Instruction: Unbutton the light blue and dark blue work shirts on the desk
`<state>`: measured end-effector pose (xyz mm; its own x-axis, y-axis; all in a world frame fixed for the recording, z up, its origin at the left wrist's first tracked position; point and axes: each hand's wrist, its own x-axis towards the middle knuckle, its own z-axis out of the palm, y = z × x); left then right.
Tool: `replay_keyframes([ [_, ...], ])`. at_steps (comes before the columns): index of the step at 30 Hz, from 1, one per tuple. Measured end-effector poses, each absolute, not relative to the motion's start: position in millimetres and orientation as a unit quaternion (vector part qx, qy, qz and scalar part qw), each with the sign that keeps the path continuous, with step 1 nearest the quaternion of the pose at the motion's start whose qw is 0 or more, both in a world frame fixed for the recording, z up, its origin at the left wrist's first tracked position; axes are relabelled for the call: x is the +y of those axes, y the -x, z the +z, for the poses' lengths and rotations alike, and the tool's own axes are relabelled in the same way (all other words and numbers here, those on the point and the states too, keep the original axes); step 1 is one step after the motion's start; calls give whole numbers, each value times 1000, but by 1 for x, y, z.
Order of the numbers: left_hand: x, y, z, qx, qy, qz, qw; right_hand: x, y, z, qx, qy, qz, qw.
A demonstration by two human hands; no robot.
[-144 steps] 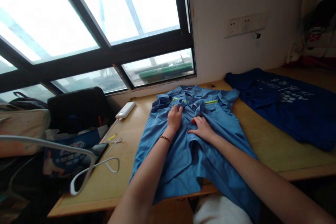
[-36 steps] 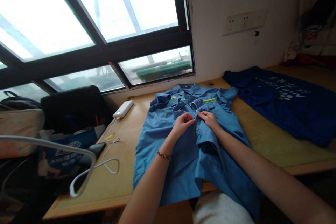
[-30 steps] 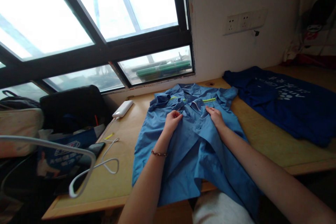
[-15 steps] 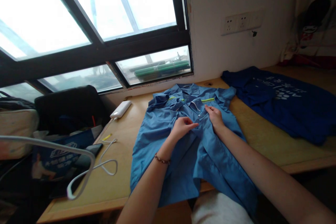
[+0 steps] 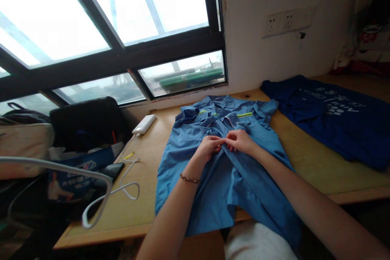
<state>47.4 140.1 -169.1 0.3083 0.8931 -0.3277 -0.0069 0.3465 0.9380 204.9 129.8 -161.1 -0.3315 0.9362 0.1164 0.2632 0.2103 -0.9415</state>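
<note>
A light blue work shirt with yellow chest stripes lies front up on the wooden table, its hem hanging over the near edge. My left hand, a bead bracelet on its wrist, pinches the shirt's front edge at mid-chest. My right hand meets it there, fingers closed on the other front edge. Fingertips of both hands touch over the placket.
A dark blue T-shirt with white print lies spread at the right. A white power bank with a looping white cable sits left of the shirt. A black bag, a phone and a white hanger crowd the left side. Window and wall sockets behind.
Half a second ago my hands were slightly apart on the placket. They have come together at mid-chest, both pinching the shirt's front edges. The view shifted slightly.
</note>
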Motion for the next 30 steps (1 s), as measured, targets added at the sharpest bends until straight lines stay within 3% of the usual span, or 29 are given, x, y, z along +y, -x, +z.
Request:
replay_keyframes([
  [3, 142, -43, -169, 451, -446, 308, 709, 134, -205, -168, -657, 446, 520, 314],
  [8, 143, -38, -165, 435, -445, 277, 733, 139, -209, -172, -638, 466, 543, 286],
  [14, 144, -31, -162, 408, -450, 238, 758, 140, -213, -174, -629, 445, 560, 304],
  [24, 142, -27, -156, 345, -448, 217, 796, 142, -221, -176, -498, 358, 731, 299],
  [30, 142, -30, -159, 329, -433, 236, 806, 141, -221, -176, -505, 356, 723, 310],
])
